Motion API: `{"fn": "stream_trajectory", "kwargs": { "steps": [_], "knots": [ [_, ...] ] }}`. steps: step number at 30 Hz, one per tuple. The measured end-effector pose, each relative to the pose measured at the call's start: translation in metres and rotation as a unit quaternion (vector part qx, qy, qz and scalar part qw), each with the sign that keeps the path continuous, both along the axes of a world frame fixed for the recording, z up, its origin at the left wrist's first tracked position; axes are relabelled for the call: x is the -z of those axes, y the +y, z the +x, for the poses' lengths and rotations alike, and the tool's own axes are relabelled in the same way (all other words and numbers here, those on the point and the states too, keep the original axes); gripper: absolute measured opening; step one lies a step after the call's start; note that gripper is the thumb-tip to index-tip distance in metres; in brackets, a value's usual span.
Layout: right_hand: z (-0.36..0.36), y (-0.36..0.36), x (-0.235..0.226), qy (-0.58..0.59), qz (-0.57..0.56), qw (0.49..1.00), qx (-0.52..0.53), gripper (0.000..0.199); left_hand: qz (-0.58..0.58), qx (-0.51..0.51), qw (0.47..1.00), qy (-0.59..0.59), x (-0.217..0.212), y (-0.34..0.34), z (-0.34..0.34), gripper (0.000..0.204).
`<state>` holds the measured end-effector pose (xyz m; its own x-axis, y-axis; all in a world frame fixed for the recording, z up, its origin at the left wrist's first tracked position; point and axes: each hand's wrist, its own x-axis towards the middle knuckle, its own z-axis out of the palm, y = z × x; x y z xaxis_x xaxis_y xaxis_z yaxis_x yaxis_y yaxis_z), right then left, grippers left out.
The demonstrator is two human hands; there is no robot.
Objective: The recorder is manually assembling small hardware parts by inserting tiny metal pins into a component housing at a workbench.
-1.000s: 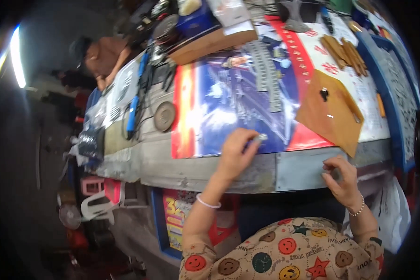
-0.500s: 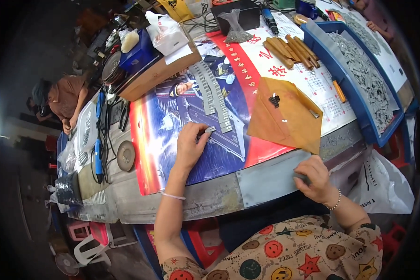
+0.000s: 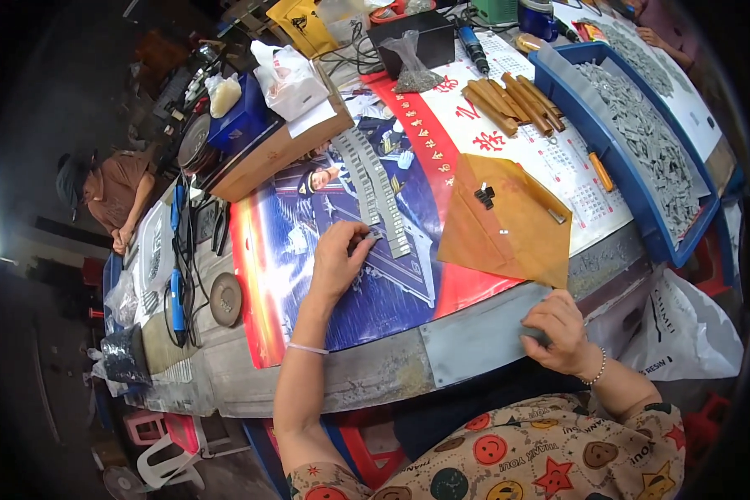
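My left hand [image 3: 338, 260] is closed in a pinch over the poster, with a small grey piece [image 3: 375, 235] at the thumb and fingertip. Just beyond that pinch is the near end of a row of small grey pieces [image 3: 357, 171]. A second, longer row [image 3: 391, 218] runs close along its right side. Near the table's front edge, my right hand [image 3: 558, 332] has its fingers curled around a dark grey object [image 3: 536, 336], mostly hidden by the fingers. An amber sheet [image 3: 508, 221] lies beyond it, carrying several small black pieces [image 3: 484, 197].
A blue tray [image 3: 612, 158] of loose grey pieces stands at the right, by rolled amber sheets [image 3: 517, 104] and an orange handle [image 3: 600, 172]. A wooden box [image 3: 279, 150], a round brown disc [image 3: 226, 299] and cabled blue tools [image 3: 176, 300] occupy the left. Another person [image 3: 112, 196] sits far left.
The whole view has tilted slightly, shifting the table downward in the picture. My left hand's pinch has come closer to the end of the left row. My right hand keeps its curled grip.
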<state>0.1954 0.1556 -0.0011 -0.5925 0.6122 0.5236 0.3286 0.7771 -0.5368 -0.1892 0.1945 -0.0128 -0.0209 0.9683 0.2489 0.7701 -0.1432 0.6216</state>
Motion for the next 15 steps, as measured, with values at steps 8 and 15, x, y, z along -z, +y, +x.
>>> {"fn": "stream_trajectory", "kwargs": {
  "steps": [8,15],
  "knots": [
    [0.0004,-0.0012,0.0018,-0.006,0.004,1.000,0.004,0.026,0.014,-0.003,1.000,0.011,0.0026,0.0051,-0.0006,0.012],
    [-0.0010,-0.0008,0.0013,0.003,0.005,1.000,-0.001,0.025,0.030,0.006,0.999,0.020,0.0033,0.0083,-0.0015,0.011]
  ]
}}
